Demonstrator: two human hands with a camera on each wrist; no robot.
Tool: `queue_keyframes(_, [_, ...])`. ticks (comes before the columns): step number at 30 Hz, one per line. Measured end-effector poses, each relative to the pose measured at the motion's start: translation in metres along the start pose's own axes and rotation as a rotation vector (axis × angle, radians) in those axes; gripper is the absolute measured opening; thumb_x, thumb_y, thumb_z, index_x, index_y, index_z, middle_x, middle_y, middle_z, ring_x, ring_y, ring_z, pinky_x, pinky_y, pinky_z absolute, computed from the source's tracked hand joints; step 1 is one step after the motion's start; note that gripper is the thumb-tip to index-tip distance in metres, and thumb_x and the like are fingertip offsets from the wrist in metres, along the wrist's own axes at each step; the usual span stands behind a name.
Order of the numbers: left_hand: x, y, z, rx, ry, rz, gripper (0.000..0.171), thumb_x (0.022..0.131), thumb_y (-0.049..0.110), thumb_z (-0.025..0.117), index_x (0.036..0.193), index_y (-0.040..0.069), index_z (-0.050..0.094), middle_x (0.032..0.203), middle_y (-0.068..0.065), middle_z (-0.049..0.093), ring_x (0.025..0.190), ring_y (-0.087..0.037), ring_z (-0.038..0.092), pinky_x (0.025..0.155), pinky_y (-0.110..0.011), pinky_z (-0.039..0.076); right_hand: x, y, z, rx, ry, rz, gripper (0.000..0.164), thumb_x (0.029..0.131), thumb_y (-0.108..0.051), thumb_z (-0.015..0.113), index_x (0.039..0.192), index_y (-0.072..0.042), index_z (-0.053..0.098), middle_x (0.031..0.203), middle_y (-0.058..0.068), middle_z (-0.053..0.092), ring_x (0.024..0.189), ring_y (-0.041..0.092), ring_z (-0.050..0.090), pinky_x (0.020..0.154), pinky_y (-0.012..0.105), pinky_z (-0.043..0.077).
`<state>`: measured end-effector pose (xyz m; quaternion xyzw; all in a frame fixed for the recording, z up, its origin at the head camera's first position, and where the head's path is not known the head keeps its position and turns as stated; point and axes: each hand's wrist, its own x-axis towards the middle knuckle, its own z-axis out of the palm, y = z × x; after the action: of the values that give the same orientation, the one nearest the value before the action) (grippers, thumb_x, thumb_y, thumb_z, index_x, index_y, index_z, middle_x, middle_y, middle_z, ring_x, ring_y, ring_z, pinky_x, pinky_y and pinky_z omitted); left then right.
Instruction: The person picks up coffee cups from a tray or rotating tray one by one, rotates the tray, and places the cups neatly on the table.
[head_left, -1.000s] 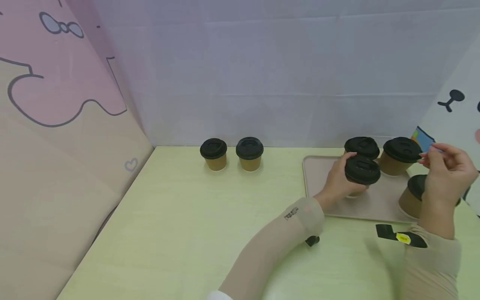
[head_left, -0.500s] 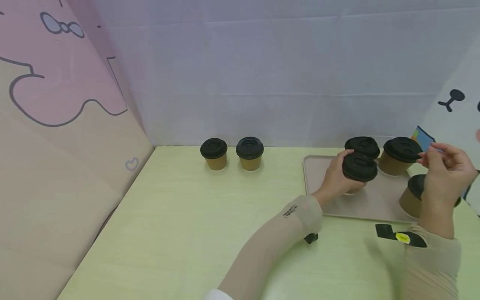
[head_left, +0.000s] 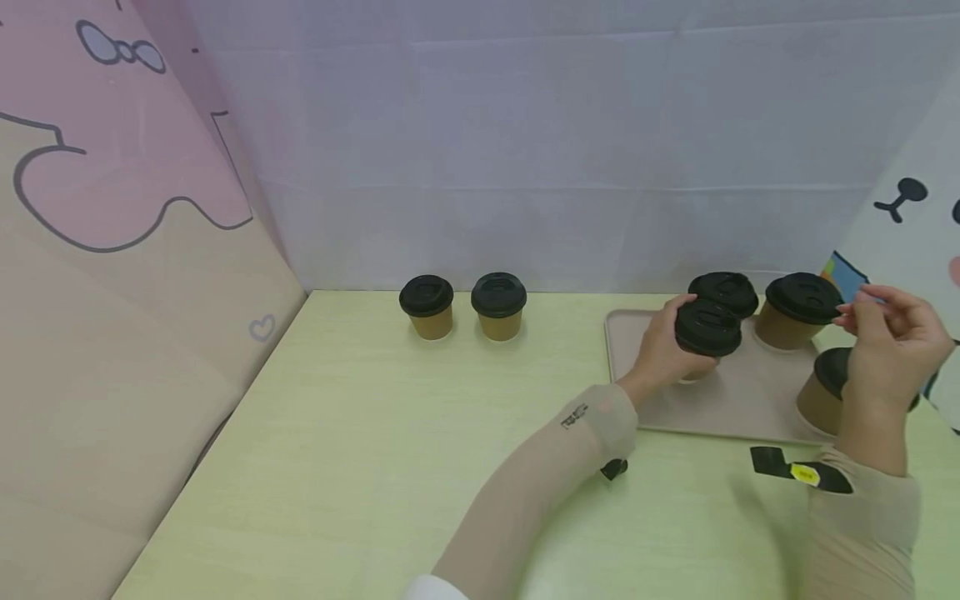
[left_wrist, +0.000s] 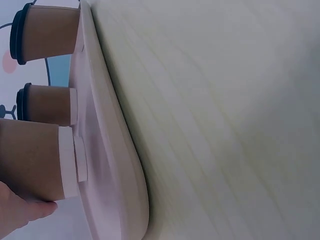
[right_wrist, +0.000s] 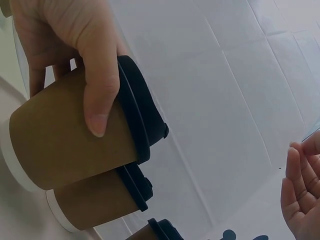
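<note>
My left hand (head_left: pixel 666 346) grips a brown paper coffee cup (right_wrist: pixel 70 135) with a black lid (head_left: pixel 708 327), over the left part of a beige tray (head_left: pixel 738 408). The thumb (right_wrist: pixel 102 90) lies along the cup's near side in the right wrist view. Whether its base touches the tray, I cannot tell. My right hand (head_left: pixel 896 354) hangs above the tray's right end, its fingers loosely bent and thumb near the fingertips, with nothing visible in it. Below it, a larger lidded cup (head_left: pixel 819 400) is partly hidden by that hand.
Two more lidded cups, one behind the held cup (head_left: pixel 723 289) and one at the back right (head_left: pixel 795 308), stand on or near the tray. Two small lidded cups (head_left: pixel 431 308) (head_left: pixel 499 307) stand by the white back wall on the pale table (head_left: pixel 337 433).
My left hand has shifted the held cup a little to the left, away from the larger cups. The right hand stays in nearly the same place.
</note>
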<state>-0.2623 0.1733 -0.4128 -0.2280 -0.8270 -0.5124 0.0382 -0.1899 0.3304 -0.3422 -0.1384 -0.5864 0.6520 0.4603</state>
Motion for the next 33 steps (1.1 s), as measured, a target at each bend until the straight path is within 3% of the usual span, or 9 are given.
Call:
queue_keyframes(13, [0.005, -0.006, -0.013, 0.015, 0.029, 0.001, 0.085, 0.062, 0.017, 0.085, 0.134, 0.023, 0.040, 0.130, 0.002, 0.052, 0.118, -0.008, 0.048, 0.096, -0.020, 0.039, 0.000, 0.001, 0.002, -0.040, 0.003, -0.004, 0.010, 0.085, -0.006, 0.063, 0.084, -0.014, 0.068, 0.063, -0.009, 0.061, 0.056, 0.001, 0.057, 0.060, 0.008, 0.046])
queue_keyframes(19, [0.008, -0.007, -0.023, -0.033, 0.044, -0.039, 0.083, 0.065, 0.017, 0.083, 0.135, 0.023, 0.039, 0.132, -0.001, 0.050, 0.120, -0.011, 0.048, 0.098, -0.023, 0.039, 0.000, 0.002, 0.001, -0.100, 0.001, -0.021, 0.010, 0.086, -0.008, 0.062, 0.087, -0.015, 0.068, 0.063, -0.013, 0.061, 0.058, -0.002, 0.057, 0.061, 0.007, 0.046])
queue_keyframes(26, [0.012, -0.009, -0.030, -0.064, 0.074, -0.033, 0.084, 0.064, 0.015, 0.083, 0.135, 0.020, 0.039, 0.133, -0.001, 0.049, 0.121, -0.011, 0.046, 0.100, -0.023, 0.037, 0.001, 0.002, 0.002, -0.029, -0.004, -0.021, 0.011, 0.085, -0.004, 0.062, 0.085, -0.012, 0.069, 0.062, -0.010, 0.062, 0.056, 0.001, 0.058, 0.059, 0.008, 0.046])
queue_keyframes(33, [0.013, -0.012, -0.034, -0.058, 0.111, -0.071, 0.085, 0.061, 0.014, 0.084, 0.134, 0.024, 0.040, 0.131, 0.000, 0.051, 0.118, -0.009, 0.048, 0.098, -0.022, 0.037, 0.000, 0.002, 0.002, -0.064, -0.007, -0.010, 0.009, 0.085, -0.007, 0.063, 0.087, -0.013, 0.069, 0.063, -0.011, 0.062, 0.057, 0.000, 0.058, 0.061, 0.008, 0.046])
